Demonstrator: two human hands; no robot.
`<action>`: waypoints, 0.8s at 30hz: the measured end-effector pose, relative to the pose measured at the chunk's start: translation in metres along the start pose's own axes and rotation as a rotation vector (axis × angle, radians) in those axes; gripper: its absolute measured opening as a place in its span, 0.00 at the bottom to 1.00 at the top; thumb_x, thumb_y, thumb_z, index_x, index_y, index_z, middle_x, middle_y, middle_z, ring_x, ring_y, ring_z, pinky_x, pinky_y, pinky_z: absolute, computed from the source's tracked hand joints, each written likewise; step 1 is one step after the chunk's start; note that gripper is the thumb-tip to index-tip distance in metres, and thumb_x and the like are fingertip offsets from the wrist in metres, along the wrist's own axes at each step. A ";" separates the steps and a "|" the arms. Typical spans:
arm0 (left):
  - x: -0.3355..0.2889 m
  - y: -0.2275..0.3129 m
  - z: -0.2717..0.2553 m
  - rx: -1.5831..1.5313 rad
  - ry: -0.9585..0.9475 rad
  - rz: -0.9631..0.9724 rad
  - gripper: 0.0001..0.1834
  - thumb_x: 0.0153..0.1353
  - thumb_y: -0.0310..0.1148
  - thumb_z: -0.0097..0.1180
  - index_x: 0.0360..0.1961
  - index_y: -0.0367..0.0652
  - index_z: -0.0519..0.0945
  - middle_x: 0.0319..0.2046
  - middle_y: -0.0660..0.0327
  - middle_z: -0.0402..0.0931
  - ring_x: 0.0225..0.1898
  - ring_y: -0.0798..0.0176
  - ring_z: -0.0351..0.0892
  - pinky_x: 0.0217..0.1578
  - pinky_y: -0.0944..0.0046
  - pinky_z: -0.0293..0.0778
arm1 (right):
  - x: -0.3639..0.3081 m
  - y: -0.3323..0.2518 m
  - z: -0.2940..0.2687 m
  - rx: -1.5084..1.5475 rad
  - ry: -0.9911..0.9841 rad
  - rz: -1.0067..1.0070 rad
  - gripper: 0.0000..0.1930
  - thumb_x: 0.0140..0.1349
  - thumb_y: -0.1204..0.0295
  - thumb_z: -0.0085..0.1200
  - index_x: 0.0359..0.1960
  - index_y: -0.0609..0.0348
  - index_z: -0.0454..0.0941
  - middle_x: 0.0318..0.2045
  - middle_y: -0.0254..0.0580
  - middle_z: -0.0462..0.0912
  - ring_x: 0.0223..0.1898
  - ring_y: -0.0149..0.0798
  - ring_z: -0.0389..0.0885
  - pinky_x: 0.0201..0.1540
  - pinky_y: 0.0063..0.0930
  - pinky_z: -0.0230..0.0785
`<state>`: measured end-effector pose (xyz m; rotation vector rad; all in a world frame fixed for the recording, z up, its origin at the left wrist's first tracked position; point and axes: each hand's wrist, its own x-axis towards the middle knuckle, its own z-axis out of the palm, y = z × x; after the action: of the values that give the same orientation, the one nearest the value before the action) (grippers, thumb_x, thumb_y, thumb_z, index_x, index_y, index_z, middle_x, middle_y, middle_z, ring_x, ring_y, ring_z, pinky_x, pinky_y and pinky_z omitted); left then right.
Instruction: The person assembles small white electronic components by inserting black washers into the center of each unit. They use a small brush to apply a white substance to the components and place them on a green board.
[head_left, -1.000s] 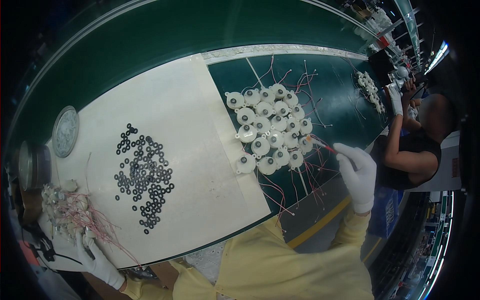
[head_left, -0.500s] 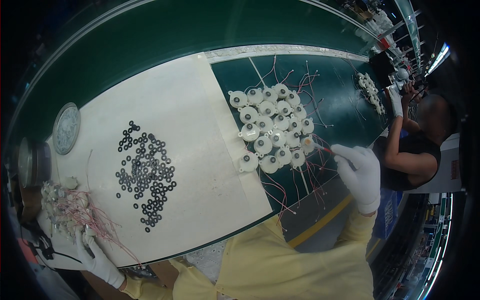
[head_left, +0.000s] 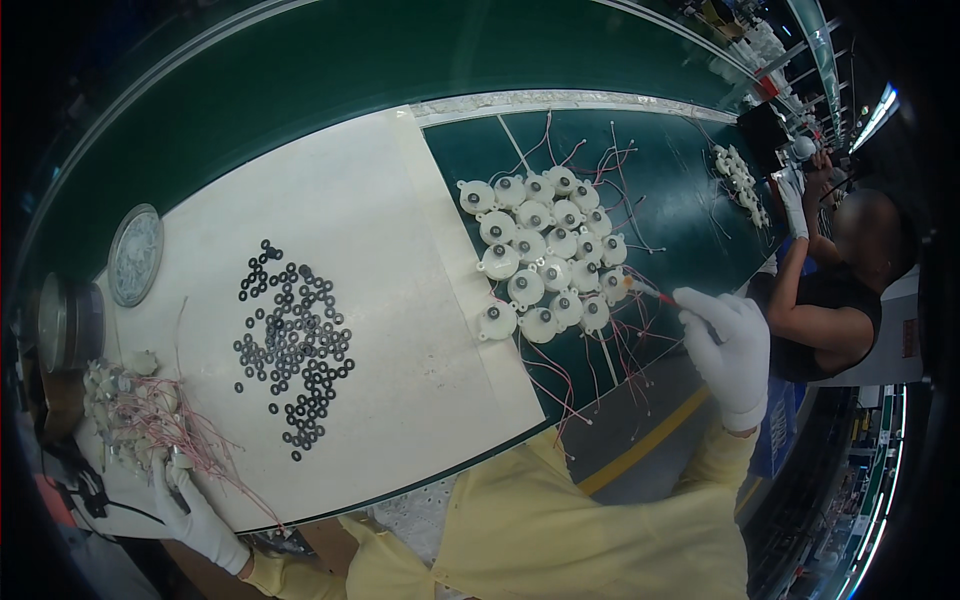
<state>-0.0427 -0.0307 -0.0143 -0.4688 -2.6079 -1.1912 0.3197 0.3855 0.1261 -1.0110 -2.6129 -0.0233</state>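
Observation:
My right hand [head_left: 728, 355], in a white glove, is closed around a thin brush-like tool [head_left: 650, 291] with a reddish handle and an orange-brown tip. The tip is at the right edge of a round white motor-like housing [head_left: 613, 285], at the right side of a cluster of several such housings [head_left: 530, 245]. Most show a dark centre post, and thin red and white wires trail from them. My left hand [head_left: 200, 520], also gloved, has its fingers stretched and apart at the near edge of a heap of wired white parts [head_left: 135, 410]; its fingertips are partly hidden there.
Many small black rings [head_left: 290, 345] lie scattered on the white mat [head_left: 410, 300]. A round clear dish [head_left: 136, 256] and a round container [head_left: 70, 322] stand at the left. At far right a co-worker's gloved hand [head_left: 792, 205] is near more white parts [head_left: 740, 185].
My right hand has shifted slightly right, drawing the tool's tip from over the housing to its right edge. My left hand stays where it was.

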 end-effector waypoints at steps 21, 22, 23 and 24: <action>0.000 0.005 -0.001 0.075 -0.005 0.030 0.19 0.67 0.22 0.49 0.59 0.32 0.72 0.55 0.52 0.73 0.54 0.60 0.73 0.57 0.62 0.68 | 0.002 -0.003 0.002 -0.078 0.009 -0.108 0.11 0.50 0.77 0.60 0.36 0.49 0.83 0.16 0.31 0.72 0.21 0.37 0.71 0.30 0.32 0.60; 0.000 0.006 -0.001 0.094 -0.008 0.045 0.19 0.67 0.22 0.49 0.59 0.32 0.72 0.56 0.52 0.73 0.54 0.60 0.73 0.57 0.62 0.68 | 0.003 -0.004 0.003 -0.072 0.016 -0.107 0.11 0.50 0.77 0.60 0.36 0.49 0.83 0.16 0.31 0.72 0.21 0.37 0.71 0.30 0.32 0.60; 0.000 0.006 -0.001 0.066 -0.006 0.026 0.19 0.67 0.22 0.49 0.59 0.31 0.72 0.56 0.52 0.73 0.55 0.60 0.73 0.58 0.62 0.68 | 0.003 -0.005 0.004 -0.072 0.013 -0.110 0.11 0.50 0.76 0.60 0.36 0.49 0.83 0.16 0.31 0.72 0.21 0.37 0.71 0.30 0.32 0.60; 0.000 0.007 0.000 0.038 -0.004 0.008 0.19 0.67 0.22 0.49 0.59 0.31 0.72 0.56 0.52 0.73 0.55 0.60 0.73 0.58 0.62 0.67 | 0.004 -0.006 0.005 -0.073 0.009 -0.113 0.11 0.50 0.76 0.60 0.36 0.49 0.83 0.16 0.31 0.72 0.21 0.37 0.71 0.30 0.32 0.60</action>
<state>-0.0399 -0.0268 -0.0098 -0.4741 -2.6250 -1.1376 0.3115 0.3845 0.1237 -0.8833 -2.6755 -0.1507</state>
